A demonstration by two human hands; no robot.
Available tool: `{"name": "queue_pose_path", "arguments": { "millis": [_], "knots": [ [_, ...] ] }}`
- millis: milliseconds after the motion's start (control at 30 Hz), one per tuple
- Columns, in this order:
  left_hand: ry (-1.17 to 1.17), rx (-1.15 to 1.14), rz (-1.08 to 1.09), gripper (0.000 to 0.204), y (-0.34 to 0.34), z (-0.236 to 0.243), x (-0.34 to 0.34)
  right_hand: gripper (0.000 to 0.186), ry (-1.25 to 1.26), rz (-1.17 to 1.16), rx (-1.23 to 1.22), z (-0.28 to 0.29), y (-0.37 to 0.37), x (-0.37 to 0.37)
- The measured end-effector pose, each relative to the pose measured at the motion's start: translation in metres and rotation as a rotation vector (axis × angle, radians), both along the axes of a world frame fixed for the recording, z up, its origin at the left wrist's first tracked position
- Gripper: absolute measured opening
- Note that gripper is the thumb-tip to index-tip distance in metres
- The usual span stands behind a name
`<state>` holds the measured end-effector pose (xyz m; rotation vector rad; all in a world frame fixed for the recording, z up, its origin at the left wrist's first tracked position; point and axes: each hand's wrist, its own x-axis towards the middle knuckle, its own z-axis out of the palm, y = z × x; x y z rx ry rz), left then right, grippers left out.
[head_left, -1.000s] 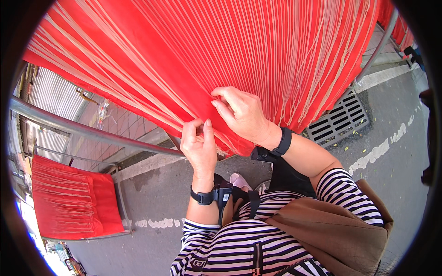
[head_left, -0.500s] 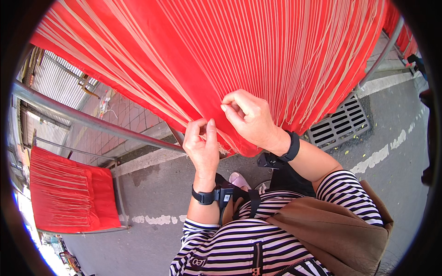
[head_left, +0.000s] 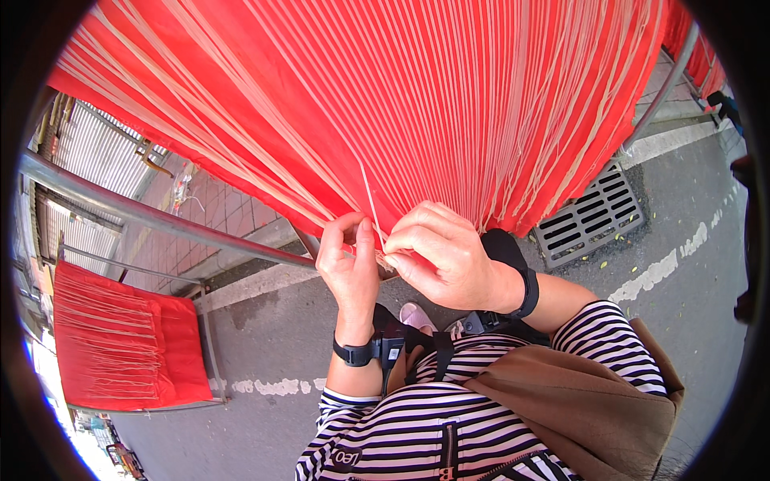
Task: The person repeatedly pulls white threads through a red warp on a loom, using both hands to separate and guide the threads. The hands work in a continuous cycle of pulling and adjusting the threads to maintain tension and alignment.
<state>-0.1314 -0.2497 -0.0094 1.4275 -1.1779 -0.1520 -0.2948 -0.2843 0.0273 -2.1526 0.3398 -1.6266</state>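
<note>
A large red cloth [head_left: 309, 132] spreads before me, with many long pale strands [head_left: 449, 96] lying over it and gathering toward its near edge. At that edge my right hand [head_left: 453, 252] pinches a single pale strand [head_left: 369, 192] between thumb and fingers; it runs taut up and slightly left from the fingertips. Close beside it, on the left, my left hand [head_left: 349, 260] is raised with the fingers curled and the thumb upright. Strands from the upper left reach its curled index finger. Whatever lies within those fingers is hidden.
A grey metal rail [head_left: 160, 212] slants in from the left below the cloth. A second red cloth with strands [head_left: 112, 337] hangs on a frame at lower left. To the right, a drain grate [head_left: 589, 216] is set in the grey road [head_left: 265, 345].
My right hand has moved down toward me, off the cloth's face to its lower edge, and a taut strand now shows at its fingertips. The left hand has barely moved.
</note>
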Motion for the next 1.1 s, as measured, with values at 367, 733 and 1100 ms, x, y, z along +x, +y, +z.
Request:
{"name": "queue_pose_path", "arguments": {
  "millis": [367, 733, 1100],
  "knots": [
    [0.166, -0.079, -0.591, 0.023, 0.050, 0.004, -0.007, 0.011, -0.044, 0.135, -0.045, 0.016, 0.019, 0.006],
    [0.128, 0.154, -0.859, 0.019, 0.084, 0.014, 0.000, 0.010, -0.012, 0.324, 0.069, 0.016, 0.027, 0.003],
    [0.314, 0.031, -0.996, 0.037, 0.099, 0.042, 0.002, 0.025, 0.094, 0.661, 0.800, -0.027, 0.001, -0.012]
  ]
}}
